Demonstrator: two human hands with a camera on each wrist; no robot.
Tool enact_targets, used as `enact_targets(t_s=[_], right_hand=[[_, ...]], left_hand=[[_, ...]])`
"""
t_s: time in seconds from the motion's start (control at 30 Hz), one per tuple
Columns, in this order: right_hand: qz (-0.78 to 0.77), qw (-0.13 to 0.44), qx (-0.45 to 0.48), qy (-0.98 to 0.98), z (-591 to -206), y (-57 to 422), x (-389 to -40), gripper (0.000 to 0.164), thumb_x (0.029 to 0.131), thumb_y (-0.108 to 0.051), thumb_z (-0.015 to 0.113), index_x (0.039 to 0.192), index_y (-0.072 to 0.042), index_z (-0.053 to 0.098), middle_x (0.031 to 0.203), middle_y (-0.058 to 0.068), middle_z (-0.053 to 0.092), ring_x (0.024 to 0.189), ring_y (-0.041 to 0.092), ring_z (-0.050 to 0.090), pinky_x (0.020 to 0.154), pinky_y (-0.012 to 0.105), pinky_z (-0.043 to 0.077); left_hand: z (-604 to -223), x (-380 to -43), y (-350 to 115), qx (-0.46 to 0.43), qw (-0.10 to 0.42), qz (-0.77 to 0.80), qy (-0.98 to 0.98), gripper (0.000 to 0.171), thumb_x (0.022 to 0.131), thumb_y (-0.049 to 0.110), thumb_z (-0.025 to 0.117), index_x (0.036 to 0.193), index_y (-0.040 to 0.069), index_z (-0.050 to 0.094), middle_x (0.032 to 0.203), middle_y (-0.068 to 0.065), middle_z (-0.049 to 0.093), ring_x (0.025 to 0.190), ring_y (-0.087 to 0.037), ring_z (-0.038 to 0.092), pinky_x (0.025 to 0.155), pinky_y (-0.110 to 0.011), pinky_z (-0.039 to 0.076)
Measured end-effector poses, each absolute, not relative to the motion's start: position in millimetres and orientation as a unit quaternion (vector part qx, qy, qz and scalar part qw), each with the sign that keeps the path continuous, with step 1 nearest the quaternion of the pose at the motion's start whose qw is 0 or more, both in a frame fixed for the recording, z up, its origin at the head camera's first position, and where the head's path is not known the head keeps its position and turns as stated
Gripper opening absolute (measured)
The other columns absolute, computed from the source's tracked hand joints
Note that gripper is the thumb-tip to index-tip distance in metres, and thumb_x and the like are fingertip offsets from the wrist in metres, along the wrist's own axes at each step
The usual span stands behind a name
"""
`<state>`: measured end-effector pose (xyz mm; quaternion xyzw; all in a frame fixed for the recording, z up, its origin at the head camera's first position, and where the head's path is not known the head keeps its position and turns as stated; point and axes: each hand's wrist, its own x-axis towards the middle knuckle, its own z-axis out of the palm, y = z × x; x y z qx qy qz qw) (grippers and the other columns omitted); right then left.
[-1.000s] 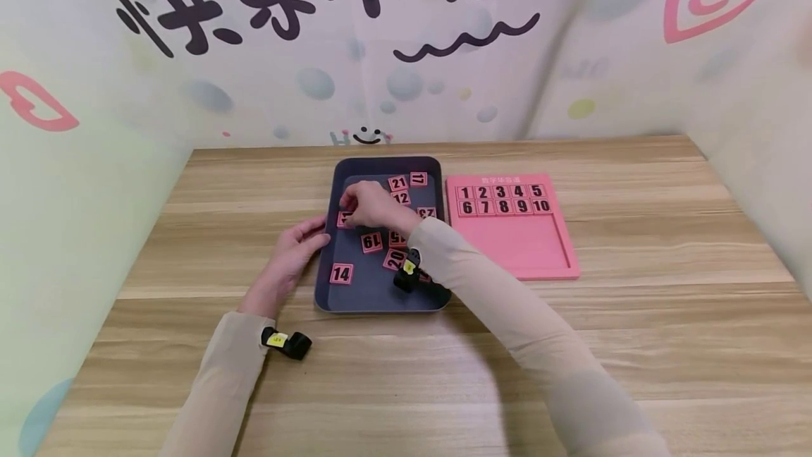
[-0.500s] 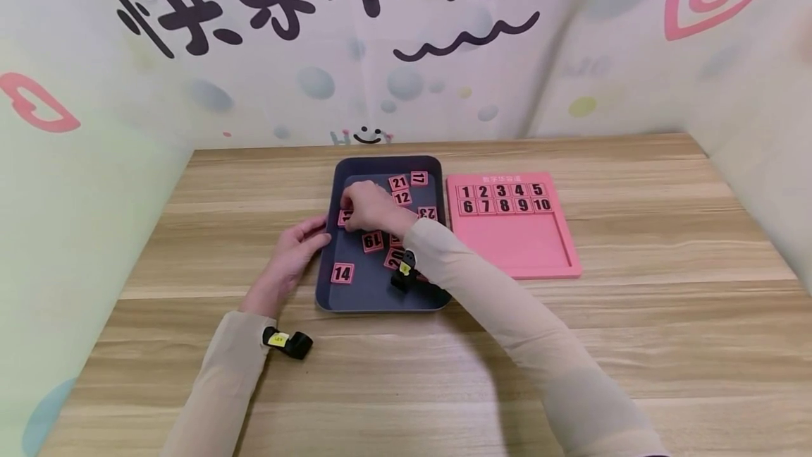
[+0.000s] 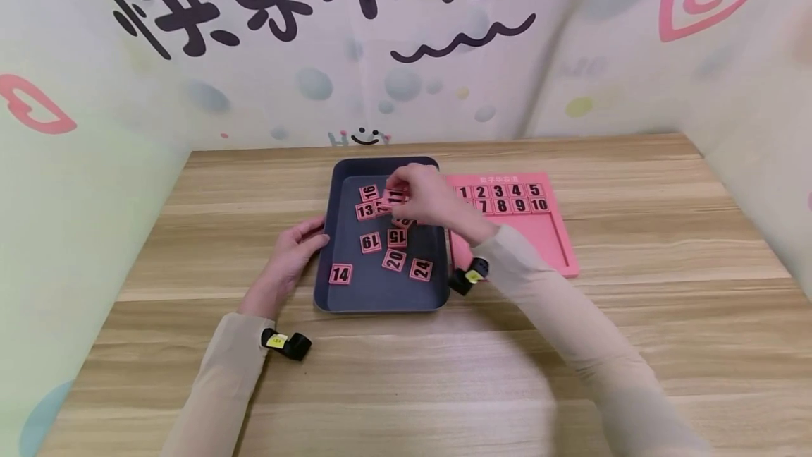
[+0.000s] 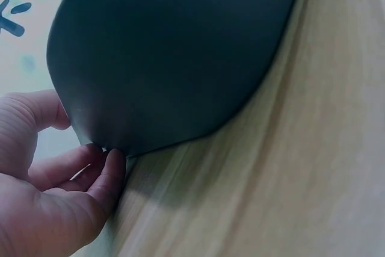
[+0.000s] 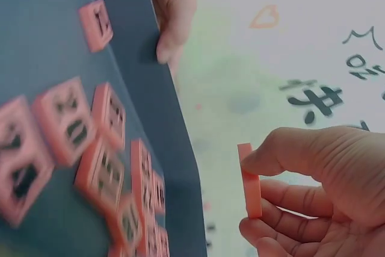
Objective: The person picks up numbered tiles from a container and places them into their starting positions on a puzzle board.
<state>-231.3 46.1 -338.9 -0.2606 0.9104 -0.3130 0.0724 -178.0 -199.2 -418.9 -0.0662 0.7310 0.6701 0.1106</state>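
My right hand [image 3: 428, 196] pinches the pink number tile 11 [image 3: 395, 196] above the far part of the dark tray [image 3: 380, 298]. In the right wrist view, this tile [image 5: 251, 185] is edge-on between thumb and fingers. At the tray's left side, my left hand [image 3: 294, 252] holds the wall, thumb over the rim and fingers outside, as the left wrist view of that hand [image 4: 66, 191] also suggests. Loose pink tiles lie in the tray, among them 14 [image 3: 340, 273], 19 [image 3: 371, 242], 20 [image 3: 394, 259] and 24 [image 3: 421, 269]. My right hand hides some tiles.
A pink frame board [image 3: 567, 249] stands right of the tray, with tiles 1 to 10 in its two top rows; my right hand and forearm partly cover it. A printed cloth [image 3: 254, 90] hangs behind the wooden table [image 3: 393, 386].
My right hand has taken tile 11 from the tray's left side and carried it right, uncovering tiles 16 and 13. My left hand stays at the tray's wall.
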Motion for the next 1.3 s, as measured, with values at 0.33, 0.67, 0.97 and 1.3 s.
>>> enact_targets(t_s=[0.33, 0.67, 0.97, 1.3], right_hand=[[-0.353, 0.056, -0.169, 0.919, -349.8, 121.9, -222.4, 0.037, 0.075, -0.006, 0.072, 0.109, 0.003, 0.062, 0.097, 0.014, 0.061, 0.089, 0.027, 0.053, 0.077, 0.038, 0.047], [-0.331, 0.071, -0.141, 0.930, -384.0, 152.5, -212.8, 0.028, 0.075, -0.010, 0.075, 0.097, 0.003, 0.062, 0.089, 0.014, 0.063, 0.081, 0.025, 0.056, 0.075, 0.036, 0.049], [-0.309, 0.085, -0.131, 0.938, -396.9, 154.7, -210.3, 0.025, 0.075, -0.010, 0.075, 0.092, 0.001, 0.062, 0.086, 0.012, 0.063, 0.080, 0.024, 0.057, 0.074, 0.036, 0.050], [-0.277, 0.115, -0.137, 0.944, -392.6, 158.6, -213.0, 0.026, 0.072, -0.011, 0.080, 0.087, 0.003, 0.063, 0.080, 0.011, 0.065, 0.074, 0.022, 0.058, 0.071, 0.036, 0.050]], left_hand=[[-417.1, -176.7, -200.2, -0.072, 0.116, 0.666, 0.733, 0.050, 0.092, 0.000, 0.048, 0.140, -0.006, 0.036, 0.144, -0.020, 0.038, 0.124, -0.020, 0.042, 0.089, -0.012, 0.041], [-417.5, -176.3, -200.2, -0.069, 0.118, 0.665, 0.734, 0.050, 0.092, 0.000, 0.048, 0.141, -0.006, 0.036, 0.145, -0.019, 0.037, 0.125, -0.021, 0.041, 0.090, -0.012, 0.041], [-417.5, -176.6, -199.6, -0.068, 0.119, 0.666, 0.733, 0.050, 0.092, 0.000, 0.048, 0.141, -0.006, 0.036, 0.145, -0.019, 0.037, 0.124, -0.020, 0.042, 0.089, -0.012, 0.041], [-417.7, -176.4, -198.7, -0.066, 0.121, 0.665, 0.734, 0.051, 0.093, 0.001, 0.049, 0.141, -0.005, 0.035, 0.145, -0.019, 0.036, 0.127, -0.023, 0.040, 0.093, -0.014, 0.040]])
